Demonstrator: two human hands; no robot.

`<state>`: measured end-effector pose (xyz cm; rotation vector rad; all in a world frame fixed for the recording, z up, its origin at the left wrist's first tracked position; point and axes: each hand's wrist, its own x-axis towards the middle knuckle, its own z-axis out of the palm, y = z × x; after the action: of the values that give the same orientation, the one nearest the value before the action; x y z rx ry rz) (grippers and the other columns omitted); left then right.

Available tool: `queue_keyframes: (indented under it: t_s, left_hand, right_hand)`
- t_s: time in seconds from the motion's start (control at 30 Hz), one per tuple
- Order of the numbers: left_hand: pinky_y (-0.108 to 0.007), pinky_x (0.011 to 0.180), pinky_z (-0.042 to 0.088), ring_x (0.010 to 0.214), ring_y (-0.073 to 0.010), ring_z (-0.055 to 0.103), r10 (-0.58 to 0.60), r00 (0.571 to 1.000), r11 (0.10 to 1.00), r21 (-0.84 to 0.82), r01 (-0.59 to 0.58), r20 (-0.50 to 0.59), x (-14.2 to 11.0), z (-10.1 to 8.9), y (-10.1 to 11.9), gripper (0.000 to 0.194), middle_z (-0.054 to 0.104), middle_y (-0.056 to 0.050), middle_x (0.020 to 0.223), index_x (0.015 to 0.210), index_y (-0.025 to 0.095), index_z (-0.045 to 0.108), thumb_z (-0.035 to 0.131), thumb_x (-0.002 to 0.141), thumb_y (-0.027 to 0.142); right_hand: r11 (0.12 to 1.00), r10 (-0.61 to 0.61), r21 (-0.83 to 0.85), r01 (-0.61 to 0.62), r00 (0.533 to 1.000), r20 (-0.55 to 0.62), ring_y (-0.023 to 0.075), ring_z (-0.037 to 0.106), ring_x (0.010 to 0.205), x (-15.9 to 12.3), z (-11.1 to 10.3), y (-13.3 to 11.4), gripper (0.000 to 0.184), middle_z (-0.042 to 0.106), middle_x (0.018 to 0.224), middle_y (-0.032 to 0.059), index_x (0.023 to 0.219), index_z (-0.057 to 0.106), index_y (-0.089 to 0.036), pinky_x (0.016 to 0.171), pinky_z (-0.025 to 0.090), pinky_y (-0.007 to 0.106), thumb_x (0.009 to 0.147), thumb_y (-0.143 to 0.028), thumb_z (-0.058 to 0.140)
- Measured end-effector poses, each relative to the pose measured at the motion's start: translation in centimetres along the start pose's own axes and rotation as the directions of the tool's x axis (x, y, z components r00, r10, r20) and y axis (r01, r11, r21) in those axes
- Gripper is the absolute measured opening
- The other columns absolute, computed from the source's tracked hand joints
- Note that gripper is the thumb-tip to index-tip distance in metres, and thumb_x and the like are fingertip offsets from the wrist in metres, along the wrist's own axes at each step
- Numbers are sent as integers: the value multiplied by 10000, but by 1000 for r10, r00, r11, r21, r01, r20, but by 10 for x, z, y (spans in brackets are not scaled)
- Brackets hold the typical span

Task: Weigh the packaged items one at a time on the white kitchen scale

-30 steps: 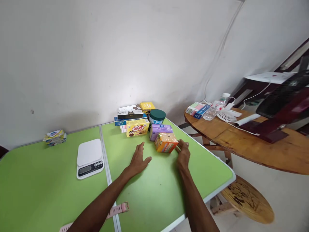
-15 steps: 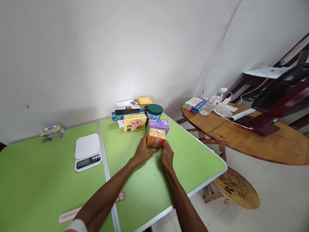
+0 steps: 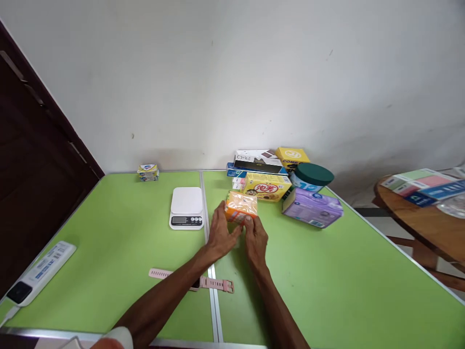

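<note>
Between my two hands is an orange plastic-wrapped package (image 3: 241, 205), raised slightly off the green table (image 3: 312, 271). My left hand (image 3: 222, 233) grips its left side, and my right hand (image 3: 255, 238) holds its right front corner with the thumb on the front. A white kitchen scale (image 3: 186, 206) with a dark display lies to the left of my hands. Just behind the package stands a yellow biscuit box (image 3: 268, 186). To the right sits a purple wrapped pack (image 3: 312, 208), apart from my hands.
Behind are a green-lidded tub (image 3: 313, 175), a white-and-black box (image 3: 258, 161) and a yellow box (image 3: 292, 157). A small yellow package (image 3: 148, 172) sits by the wall. A pink-strapped watch (image 3: 217, 284) lies near my left forearm, and a white power bank (image 3: 43, 271) at far left.
The orange package has moved left in both hands, away from the purple pack and toward the scale. My view has turned to the left.
</note>
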<state>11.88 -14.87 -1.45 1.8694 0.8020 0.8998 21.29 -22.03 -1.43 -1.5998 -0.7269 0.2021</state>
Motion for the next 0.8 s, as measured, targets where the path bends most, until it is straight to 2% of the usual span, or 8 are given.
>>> queue_keyframes:
  t_s: [0.1, 0.2, 0.3, 0.37, 0.47, 0.63, 0.73, 0.8]
  left_hand:
    - [-531, 1224, 409, 1456, -363, 503, 54, 985, 997, 59, -44, -163, 9, -46, -3, 788, 530, -198, 1519, 1555, 193, 390, 722, 854, 332]
    - [-495, 1142, 486, 1344, -330, 594, 34, 964, 993, 122, -1, -264, 22, -89, -10, 705, 582, -188, 1446, 1506, 177, 430, 696, 866, 308]
    - [-478, 1090, 517, 1235, -300, 648, -2, 944, 980, 187, 68, -330, 33, -122, -24, 625, 628, -171, 1366, 1419, 167, 489, 666, 822, 209]
    - [-472, 1081, 520, 1234, -297, 646, -17, 938, 971, 218, 98, -347, 37, -138, -36, 613, 647, -160, 1332, 1380, 167, 513, 644, 782, 153]
    - [-460, 1073, 525, 1248, -300, 641, -43, 939, 962, 241, 131, -342, 39, -149, -51, 615, 660, -151, 1320, 1366, 176, 527, 638, 762, 131]
    - [-463, 1074, 532, 1222, -299, 654, -42, 956, 958, 260, 122, -291, 38, -150, -65, 627, 668, -143, 1307, 1393, 179, 530, 647, 778, 138]
    - [-464, 1096, 527, 1261, -294, 642, 5, 972, 970, 239, 53, -234, 39, -160, -74, 657, 655, -145, 1363, 1435, 182, 519, 638, 791, 129]
    - [-462, 1101, 530, 1282, -281, 641, 13, 970, 979, 201, 37, -242, 40, -173, -84, 674, 635, -149, 1427, 1460, 190, 506, 614, 799, 106]
  right_hand:
    - [993, -108, 57, 105, 992, 62, 269, 659, 967, 7, 46, -21, 573, 757, 1096, 116, 1118, 707, -186, 879, 518, 387, 1001, -680, 443]
    - [980, -183, 105, 169, 974, 134, 279, 684, 1008, 13, 91, -38, 544, 759, 1147, 139, 1160, 705, -184, 937, 526, 416, 1015, -643, 451]
    - [977, -195, 133, 168, 954, 227, 285, 701, 1014, 16, 127, -47, 575, 764, 1145, 145, 1191, 703, -182, 950, 535, 421, 1012, -663, 443]
    - [979, -192, 118, 165, 941, 280, 282, 700, 1006, 16, 143, -49, 591, 765, 1121, 136, 1180, 706, -185, 947, 533, 410, 1016, -677, 422]
    - [982, -187, 75, 172, 927, 324, 270, 693, 958, 14, 156, -47, 603, 766, 1072, 116, 1150, 707, -190, 911, 531, 390, 1024, -685, 386]
    - [984, -176, 28, 177, 927, 332, 280, 702, 952, 16, 161, -40, 622, 768, 1055, 125, 1151, 718, -176, 911, 531, 400, 1028, -680, 375]
    - [985, -174, 64, 162, 924, 341, 294, 706, 1036, 24, 154, -32, 653, 761, 1170, 155, 1225, 713, -163, 936, 539, 412, 1011, -700, 408]
    - [988, -154, 68, 141, 949, 274, 309, 685, 1137, 31, 144, -21, 695, 725, 1295, 189, 1276, 693, -151, 979, 533, 432, 996, -725, 419]
